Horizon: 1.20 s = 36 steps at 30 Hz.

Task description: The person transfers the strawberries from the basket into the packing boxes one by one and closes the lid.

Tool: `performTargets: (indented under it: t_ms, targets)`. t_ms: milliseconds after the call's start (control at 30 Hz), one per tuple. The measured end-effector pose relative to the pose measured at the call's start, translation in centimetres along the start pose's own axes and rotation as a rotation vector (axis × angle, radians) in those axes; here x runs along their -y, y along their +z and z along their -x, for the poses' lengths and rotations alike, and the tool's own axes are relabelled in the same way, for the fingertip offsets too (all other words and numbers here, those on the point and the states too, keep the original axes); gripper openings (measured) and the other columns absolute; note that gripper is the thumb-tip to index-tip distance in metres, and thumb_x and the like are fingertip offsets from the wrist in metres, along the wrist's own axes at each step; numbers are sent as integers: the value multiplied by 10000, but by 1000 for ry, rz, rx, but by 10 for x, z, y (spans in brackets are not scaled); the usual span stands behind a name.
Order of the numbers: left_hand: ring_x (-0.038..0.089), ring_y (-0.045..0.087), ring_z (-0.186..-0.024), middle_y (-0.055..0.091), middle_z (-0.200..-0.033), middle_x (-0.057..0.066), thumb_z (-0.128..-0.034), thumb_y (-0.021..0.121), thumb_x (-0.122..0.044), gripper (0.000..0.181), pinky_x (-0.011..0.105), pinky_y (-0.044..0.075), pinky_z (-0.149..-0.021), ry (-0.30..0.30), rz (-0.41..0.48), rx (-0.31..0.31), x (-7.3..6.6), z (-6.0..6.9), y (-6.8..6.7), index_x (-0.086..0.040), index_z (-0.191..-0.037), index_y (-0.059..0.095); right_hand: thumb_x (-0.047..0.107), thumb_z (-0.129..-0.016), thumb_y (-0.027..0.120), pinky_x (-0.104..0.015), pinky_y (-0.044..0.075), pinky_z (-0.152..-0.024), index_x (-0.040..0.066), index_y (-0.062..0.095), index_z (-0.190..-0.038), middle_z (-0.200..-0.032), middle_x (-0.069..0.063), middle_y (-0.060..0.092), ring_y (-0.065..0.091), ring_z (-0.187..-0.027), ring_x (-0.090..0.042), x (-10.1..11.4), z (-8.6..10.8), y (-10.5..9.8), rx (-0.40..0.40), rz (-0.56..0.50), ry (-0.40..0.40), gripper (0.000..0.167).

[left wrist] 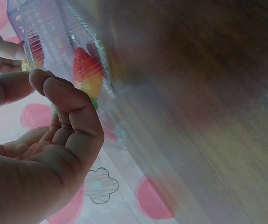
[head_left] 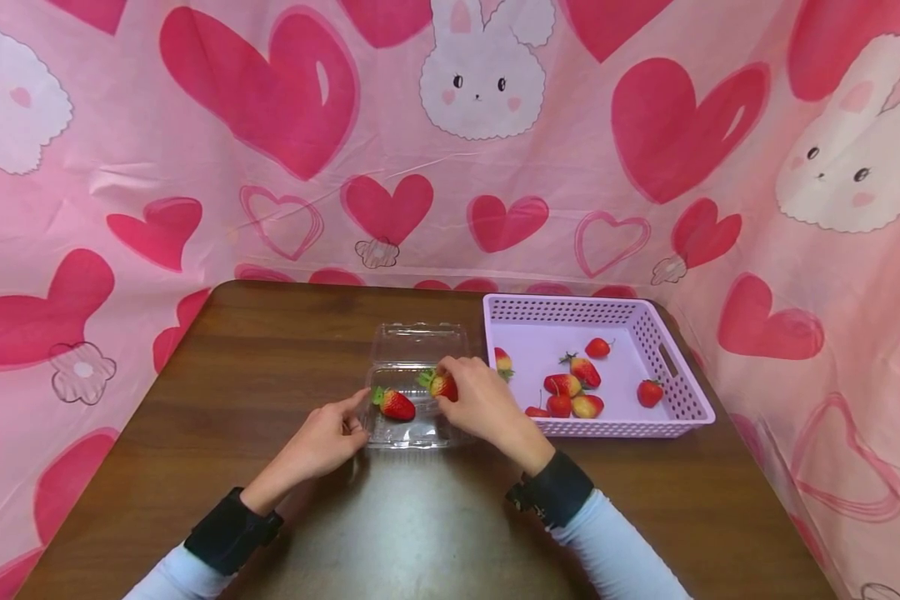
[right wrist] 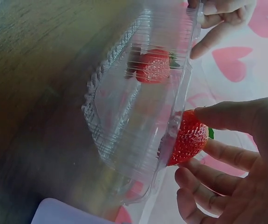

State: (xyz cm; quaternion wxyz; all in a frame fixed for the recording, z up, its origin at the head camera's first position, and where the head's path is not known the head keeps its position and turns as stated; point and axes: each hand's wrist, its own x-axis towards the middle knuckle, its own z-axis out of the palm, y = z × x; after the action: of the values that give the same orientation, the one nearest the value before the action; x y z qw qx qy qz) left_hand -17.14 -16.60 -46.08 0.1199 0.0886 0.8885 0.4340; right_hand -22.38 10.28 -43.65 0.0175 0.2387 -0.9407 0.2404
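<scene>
A clear plastic clamshell box (head_left: 422,434) lies with its lid (head_left: 420,343) folded back on the brown table. Inside it, toward the left, rests a red strawberry (head_left: 399,406) with a green leafy top. My left hand (head_left: 326,440) pinches the box's left rim between thumb and forefinger, as the left wrist view shows up close. Over the right part of the box, my right hand (head_left: 486,402) holds a second strawberry (right wrist: 189,137) between thumb and fingers. In the right wrist view this strawberry is at the rim, partly behind the clear wall.
To the right of the box stands a lilac perforated basket (head_left: 615,428) holding several strawberries (head_left: 587,372) and small red cherry-like fruits (head_left: 559,406). Its left wall is close beside my right hand. A pink cloth (head_left: 292,217) with hearts and rabbits hangs around the table (head_left: 270,333).
</scene>
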Motion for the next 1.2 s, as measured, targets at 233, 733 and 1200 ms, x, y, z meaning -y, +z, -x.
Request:
performTargets:
  t_ms: [233, 733, 1200]
  targets:
    - [208, 503, -571, 559, -698, 37, -940, 674, -21, 664, 292, 423, -532, 3, 2, -3, 0, 0, 0, 45, -1562, 450, 236, -882, 840, -398, 555, -812, 98, 710, -1221, -1087, -82, 732, 623, -996, -257, 2, -2, 6, 15, 8, -5, 388]
    - [199, 500, -576, 557, -699, 31, -931, 671, -26, 668, 296, 422, -535, 12, -5, 0, 0, 0, 0, 55, -1556, 452, 254, -863, 871, -402, 550, -802, 99, 717, -1174, -1025, -73, 732, 633, -932, -254, 2, -10, 21, 34, 35, 3, 379]
    - [201, 489, -558, 546, -687, 33, -930, 669, -19, 676, 296, 414, -525, 14, 8, 10, 1, 0, 0, 55, -1562, 442, 275, -872, 862, -404, 552, -797, 102, 707, -1144, -957, -48, 724, 646, -870, -244, 3, -13, 33, 45, 68, 11, 358]
